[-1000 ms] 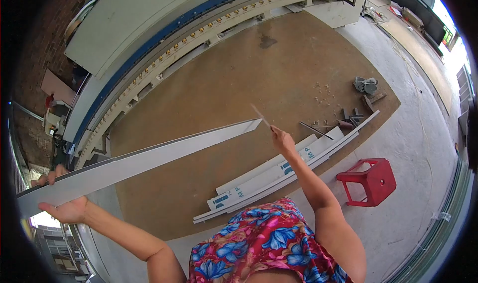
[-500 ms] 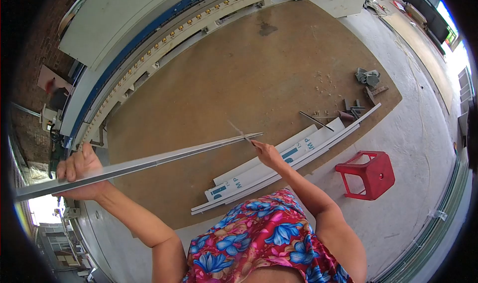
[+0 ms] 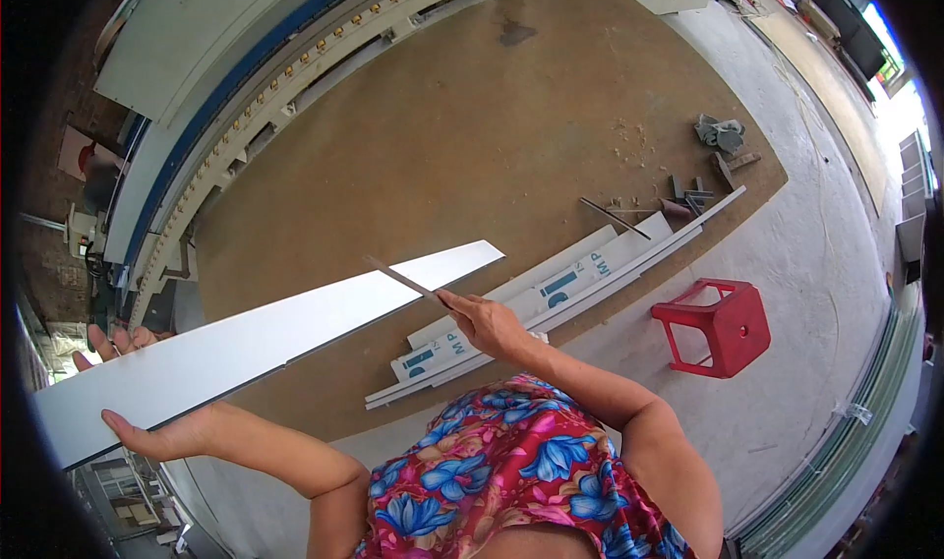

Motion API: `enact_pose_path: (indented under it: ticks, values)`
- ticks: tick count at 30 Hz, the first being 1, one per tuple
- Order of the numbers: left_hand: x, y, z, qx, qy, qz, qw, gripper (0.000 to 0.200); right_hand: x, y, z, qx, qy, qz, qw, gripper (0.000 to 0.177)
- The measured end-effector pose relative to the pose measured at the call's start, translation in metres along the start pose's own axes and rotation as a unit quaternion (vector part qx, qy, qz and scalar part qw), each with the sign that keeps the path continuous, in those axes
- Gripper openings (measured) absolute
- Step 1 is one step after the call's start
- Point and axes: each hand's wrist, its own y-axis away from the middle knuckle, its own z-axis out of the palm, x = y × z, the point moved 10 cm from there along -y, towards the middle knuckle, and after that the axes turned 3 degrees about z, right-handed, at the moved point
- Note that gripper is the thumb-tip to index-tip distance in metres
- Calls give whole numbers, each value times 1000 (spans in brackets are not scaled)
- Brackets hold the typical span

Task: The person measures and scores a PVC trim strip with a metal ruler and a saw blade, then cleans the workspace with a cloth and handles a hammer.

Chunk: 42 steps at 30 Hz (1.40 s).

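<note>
My left hand (image 3: 162, 431) grips a long white metal strip (image 3: 285, 345) near its near-left end, thumb on the broad face and fingers curled around the far edge. The strip slopes away to the right, its white face turned up toward me. My right hand (image 3: 487, 325) is closed on the end of a slim flat file (image 3: 405, 280). In this view the file lies across the strip's right part, angled up and to the left. White profiles (image 3: 531, 303), some with blue lettering on their film, lie just beyond my right hand.
A brown board (image 3: 423, 146) covers the floor, with a hammer (image 3: 724, 171), a grey cloth bundle (image 3: 720, 132) and a dark rod (image 3: 616, 218) on it. A red plastic stool (image 3: 737, 329) stands at the right. A long machine (image 3: 246, 43) runs along the upper left.
The white strip has rolled from edge-on to showing its broad white face. My left hand has turned with it, and my right hand with the file has come back and left.
</note>
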Motion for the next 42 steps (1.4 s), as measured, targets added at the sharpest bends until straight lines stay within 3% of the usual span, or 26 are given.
enact_pose_path:
  ticks: [1,4,5,8,9,12,13,15,18,21,24,28,30,33,35,38,40,42]
  values:
    - [-1,0,1,-13,21,0,1000,70,5,2,1,17,-21,-18,999,36]
    - [-15,-7,-10,-25,121,-23,992,73,74,0,7,40,5,60,997,35]
    - [-18,-8,-11,-35,136,-23,990,74,119,1,15,9,42,180,983,34]
    - [-19,-9,-12,-72,171,-17,982,78,141,8,5,67,60,169,982,34]
    - [-17,-10,-12,-90,175,-13,980,80,123,9,2,53,65,175,981,35]
    - [-16,-7,-7,-134,235,-18,963,85,25,14,-13,130,-5,8,991,36]
    - [-16,-8,-4,-150,264,-22,952,87,2,16,-14,121,-22,-1,992,36]
    - [-24,-11,-2,-242,407,-51,879,88,-32,21,-13,100,-53,-21,993,37]
    - [-41,-14,-18,-259,485,-89,831,81,-8,31,-20,178,-6,3,984,38]
    - [-53,-12,-20,-251,543,-167,784,57,24,48,-27,159,43,123,979,42]
    - [-49,-2,-11,-314,604,-194,706,48,-26,68,-28,204,-3,8,979,44]
    - [-39,8,1,-353,633,-218,653,43,-118,81,-8,85,41,-39,995,48]
    - [-39,9,-1,-364,632,-211,650,43,-101,82,-1,125,13,-30,992,47]
    - [-43,9,-9,-373,628,-202,653,44,-25,77,5,198,-2,9,980,40]
    - [-48,8,-15,-371,619,-200,662,46,41,81,6,207,-56,169,962,35]
    - [-55,12,-18,-369,575,-201,702,46,96,87,13,226,-6,243,943,33]
    - [-58,18,-17,-380,509,-200,746,44,59,87,8,238,-19,196,951,34]
    - [-69,12,-22,-326,496,-188,783,58,7,88,4,260,-31,107,959,34]
